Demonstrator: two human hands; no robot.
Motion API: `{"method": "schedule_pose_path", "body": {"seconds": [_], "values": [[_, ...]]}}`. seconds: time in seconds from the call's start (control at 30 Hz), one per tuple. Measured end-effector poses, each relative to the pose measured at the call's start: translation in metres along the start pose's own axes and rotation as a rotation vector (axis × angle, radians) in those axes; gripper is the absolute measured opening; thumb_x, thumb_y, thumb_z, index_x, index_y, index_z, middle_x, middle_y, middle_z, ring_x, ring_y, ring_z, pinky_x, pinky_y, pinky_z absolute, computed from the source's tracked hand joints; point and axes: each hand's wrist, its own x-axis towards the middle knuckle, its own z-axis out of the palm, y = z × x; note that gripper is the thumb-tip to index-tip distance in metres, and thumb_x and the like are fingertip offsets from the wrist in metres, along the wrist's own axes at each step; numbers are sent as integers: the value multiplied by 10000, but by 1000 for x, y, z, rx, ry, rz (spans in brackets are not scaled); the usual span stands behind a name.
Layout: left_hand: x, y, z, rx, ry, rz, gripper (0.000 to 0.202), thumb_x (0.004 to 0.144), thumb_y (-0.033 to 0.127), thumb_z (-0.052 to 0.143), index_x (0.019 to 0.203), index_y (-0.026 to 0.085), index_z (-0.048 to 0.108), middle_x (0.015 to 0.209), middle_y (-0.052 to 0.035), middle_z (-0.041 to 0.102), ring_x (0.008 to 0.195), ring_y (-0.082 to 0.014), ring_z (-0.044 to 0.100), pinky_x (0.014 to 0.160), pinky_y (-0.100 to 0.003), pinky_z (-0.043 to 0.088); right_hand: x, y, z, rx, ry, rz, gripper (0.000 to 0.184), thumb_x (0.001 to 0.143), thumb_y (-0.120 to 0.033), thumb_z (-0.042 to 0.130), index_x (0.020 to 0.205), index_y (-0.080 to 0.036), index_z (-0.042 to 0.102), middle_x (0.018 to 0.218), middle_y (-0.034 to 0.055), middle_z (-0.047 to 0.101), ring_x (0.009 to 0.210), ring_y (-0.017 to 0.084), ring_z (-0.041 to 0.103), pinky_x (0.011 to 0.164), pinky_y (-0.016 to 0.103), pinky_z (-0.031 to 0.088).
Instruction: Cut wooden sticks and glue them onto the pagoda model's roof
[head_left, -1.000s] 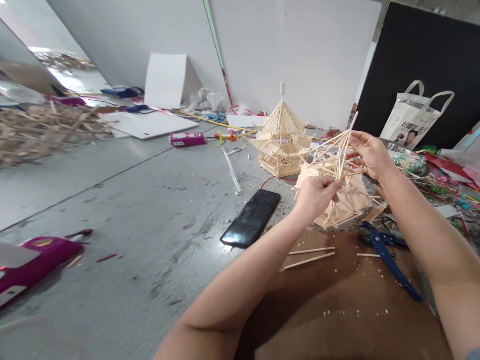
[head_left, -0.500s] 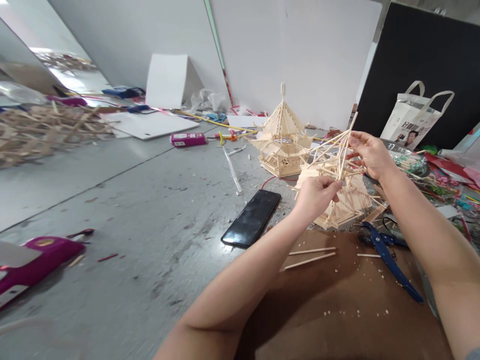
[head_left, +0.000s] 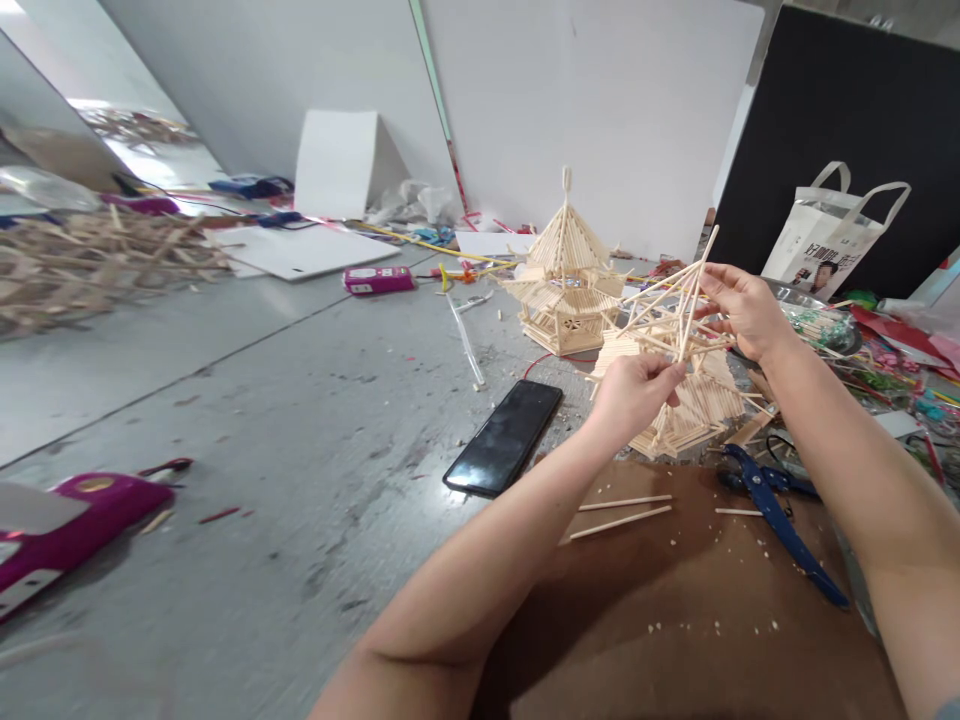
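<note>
A pointed frame of thin wooden sticks [head_left: 663, 289] is held up between my two hands. My left hand [head_left: 634, 388] pinches a lower end of it between thumb and fingers. Higher up, the thumb and fingers of my right hand [head_left: 742, 305] close on a stick near the frame's peak. Below and behind it lies a flat, many-sided stick roof section [head_left: 701, 405], partly hidden by my hands. A stick pagoda model [head_left: 568, 280] with a pointed roof stands upright just behind, to the left.
A black phone [head_left: 504, 438] lies left of the brown board [head_left: 720, 610]. On the board are loose sticks [head_left: 621, 522] and blue-handled pliers [head_left: 786, 530]. A magenta tool [head_left: 82, 530] sits at left, a white bag [head_left: 825, 240] at back right. Stick scraps [head_left: 90, 265] pile up far left.
Both hands keep their hold on the stick frame with hardly any movement. The camera view has shifted very slightly.
</note>
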Motion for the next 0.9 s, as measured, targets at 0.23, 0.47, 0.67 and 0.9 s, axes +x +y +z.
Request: {"method": "schedule_pose_path", "body": {"seconds": [0.23,0.47,0.67,0.9], "values": [[2,-4,0,-54,-13,-21,289,733,366,493,609,135,615,455,-8,553,347,-41,284,406,-227,192,-1,-1,0,4,-3,-10,294,678,-440,603,880,-230,568,899,9,563,563,62,535,428,180,414],[2,-4,1,-40,-14,-13,308,737,365,489,563,134,596,397,10,480,349,-43,273,403,-222,208,-1,-1,1,20,-6,-10,275,678,-419,610,864,-222,565,895,12,563,557,62,529,413,177,400],[3,-5,1,-27,-16,-1,316,741,369,486,579,129,612,426,-2,520,357,-41,275,408,-225,206,-2,-2,2,32,-1,-8,254,676,-408,615,844,-222,570,880,4,569,552,59,530,417,172,400],[4,-7,-3,-30,-29,-16,321,734,386,499,579,132,619,452,-8,556,351,-33,279,402,-228,182,-2,-2,-2,36,36,-21,267,665,-417,631,818,-202,590,844,11,575,588,69,528,453,181,433]]}}
